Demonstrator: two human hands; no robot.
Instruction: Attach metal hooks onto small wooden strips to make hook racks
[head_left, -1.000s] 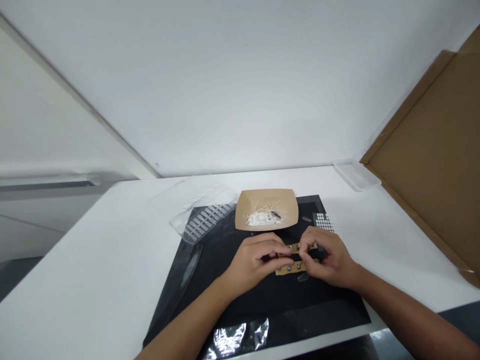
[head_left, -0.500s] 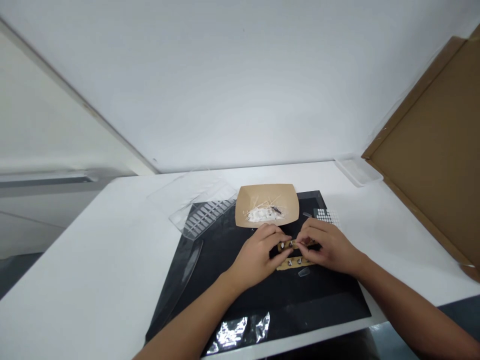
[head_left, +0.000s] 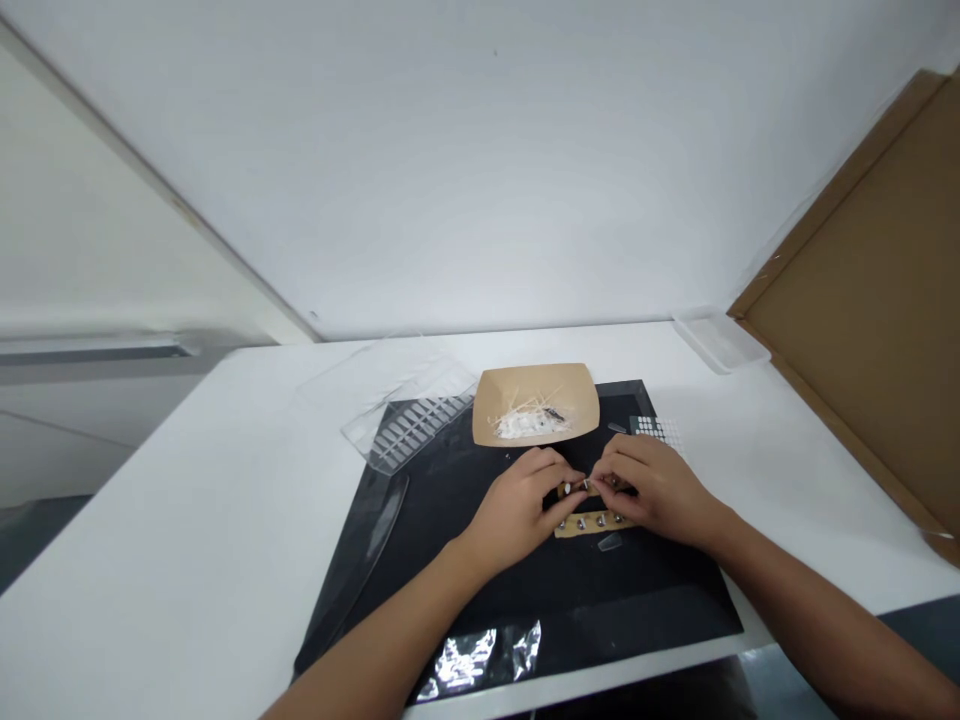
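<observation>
Both hands meet over a tan strip (head_left: 576, 488) bearing small shiny studs, above a black plastic sheet. My left hand (head_left: 521, 500) grips this strip's left end between thumb and fingers. The thumb and forefinger of my right hand (head_left: 656, 490) are pinched together at the middle of the strip; whatever is between them is too small to make out. Its right part is mostly covered by the right fingers. A second tan strip (head_left: 568, 526) with several silvery studs lies just nearer. Below that rests a clear false nail tip (head_left: 610, 542).
Behind the hands stands a brown paper tray (head_left: 536, 385) holding white scraps and thin sticks. A clear case of nail tips (head_left: 412, 430) lies left, a sheet of white dots (head_left: 658, 430) right. Farther back are a translucent container (head_left: 721, 342) and a cardboard box (head_left: 870, 260).
The view has shifted slightly. My right fingertips have edged closer to the left ones over the strip, and the left hand keeps its grip.
</observation>
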